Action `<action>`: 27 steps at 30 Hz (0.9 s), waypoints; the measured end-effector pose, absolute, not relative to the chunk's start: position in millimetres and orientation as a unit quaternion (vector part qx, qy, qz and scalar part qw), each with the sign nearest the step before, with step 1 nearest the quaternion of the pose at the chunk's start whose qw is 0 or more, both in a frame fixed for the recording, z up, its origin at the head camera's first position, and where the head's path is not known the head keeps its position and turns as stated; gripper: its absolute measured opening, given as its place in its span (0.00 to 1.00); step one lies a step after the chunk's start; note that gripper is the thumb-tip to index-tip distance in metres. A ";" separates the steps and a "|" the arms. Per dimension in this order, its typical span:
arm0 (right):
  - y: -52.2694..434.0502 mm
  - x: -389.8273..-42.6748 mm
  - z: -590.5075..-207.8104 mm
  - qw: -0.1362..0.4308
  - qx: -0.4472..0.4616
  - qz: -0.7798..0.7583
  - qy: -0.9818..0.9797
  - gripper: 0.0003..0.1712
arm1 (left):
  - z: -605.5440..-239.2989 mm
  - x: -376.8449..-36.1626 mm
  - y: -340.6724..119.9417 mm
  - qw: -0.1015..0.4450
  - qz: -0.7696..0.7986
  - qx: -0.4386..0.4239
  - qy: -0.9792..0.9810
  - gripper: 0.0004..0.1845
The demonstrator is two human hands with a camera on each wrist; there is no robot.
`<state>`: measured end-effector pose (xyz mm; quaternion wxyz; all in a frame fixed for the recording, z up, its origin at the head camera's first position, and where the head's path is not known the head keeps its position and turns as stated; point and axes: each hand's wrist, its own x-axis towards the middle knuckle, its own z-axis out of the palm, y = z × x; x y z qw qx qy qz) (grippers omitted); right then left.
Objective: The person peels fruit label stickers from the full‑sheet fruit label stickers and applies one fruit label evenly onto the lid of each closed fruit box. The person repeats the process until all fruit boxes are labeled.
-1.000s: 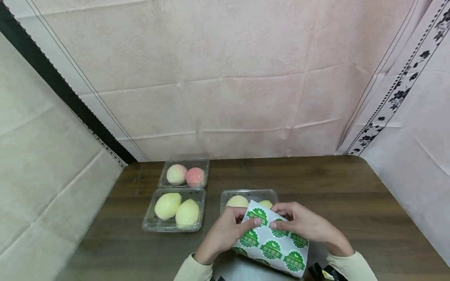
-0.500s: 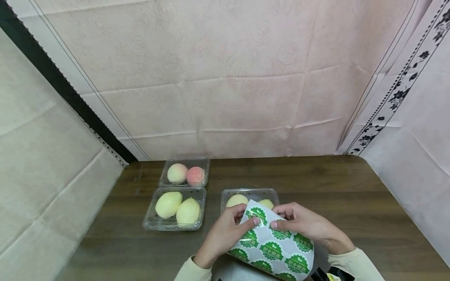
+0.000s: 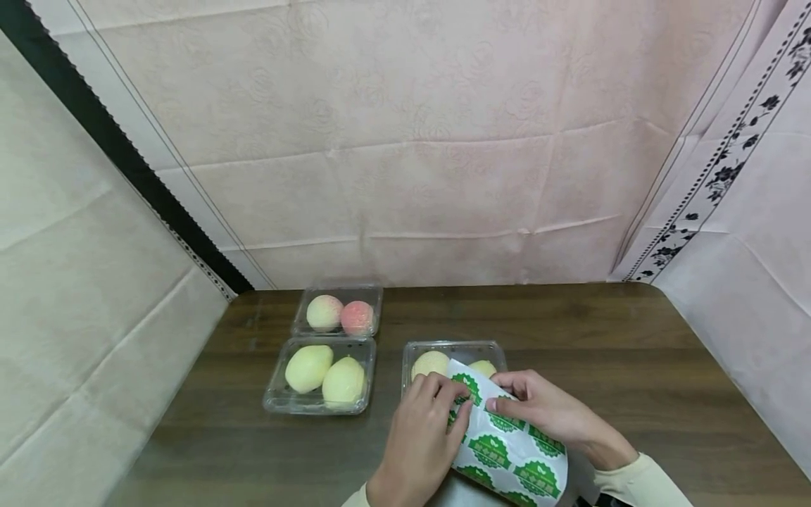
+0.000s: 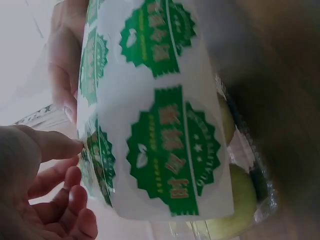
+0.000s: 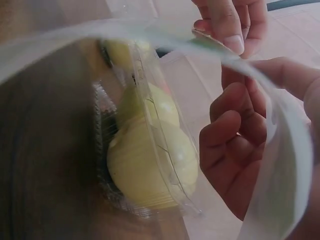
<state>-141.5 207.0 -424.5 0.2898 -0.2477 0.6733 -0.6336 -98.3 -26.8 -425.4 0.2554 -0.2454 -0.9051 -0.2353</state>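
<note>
A white sheet of green round stickers [image 3: 491,451] slants across the front of the table in the head view. My right hand [image 3: 551,412] grips its upper edge, thumb on the printed face and fingers behind. At the left edge, my left hand [image 3: 421,440] has its back turned up, with thumb and forefinger pinching at a sticker [image 4: 102,160] near that edge. In the right wrist view the sheet curves, and the left fingertips [image 5: 234,44] meet at its rim. Behind the sheet stands a clear plastic box [image 3: 453,346] of pale yellow-green pears [image 3: 431,362], partly covered.
To the left, another clear box [image 3: 272,401] holds two pears [image 3: 344,382]. Behind it, a further box [image 3: 378,299] holds two pinkish peaches [image 3: 357,317]. Pale cloth [image 3: 405,190] hangs around the wooden table [image 3: 595,331].
My left hand has left its hold on the sheet's upper left and turned back-up, its fingers now bent over the left edge. The right hand keeps its grip. The head view shifts slightly.
</note>
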 end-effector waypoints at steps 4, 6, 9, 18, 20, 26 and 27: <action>207.0 -139.3 -424.7 0.299 -0.244 -0.644 0.660 0.18 | -426.4 -94.7 -25.8 0.239 -0.252 -0.242 -0.906 0.07; 206.7 -138.6 -424.8 0.304 -0.247 -0.649 0.653 0.18 | -426.5 -93.0 -25.7 0.225 -0.267 -0.236 -0.907 0.07; 206.8 -138.3 -425.4 0.310 -0.253 -0.650 0.647 0.17 | -426.5 -91.2 -25.5 0.209 -0.285 -0.232 -0.906 0.06; 203.4 -140.4 -431.9 0.261 -0.290 -0.610 0.689 0.12 | -429.2 -91.0 -23.9 0.176 -0.318 -0.228 -0.903 0.08; 201.9 -140.4 -432.7 0.246 -0.297 -0.598 0.702 0.11 | -429.1 -91.3 -23.7 0.168 -0.325 -0.225 -0.903 0.08; 201.3 -139.0 -432.5 0.235 -0.301 -0.590 0.712 0.10 | -428.0 -92.5 -23.0 0.150 -0.348 -0.219 -0.899 0.06; 201.5 -138.7 -432.2 0.234 -0.301 -0.589 0.713 0.09 | -428.0 -92.8 -22.8 0.145 -0.354 -0.217 -0.898 0.05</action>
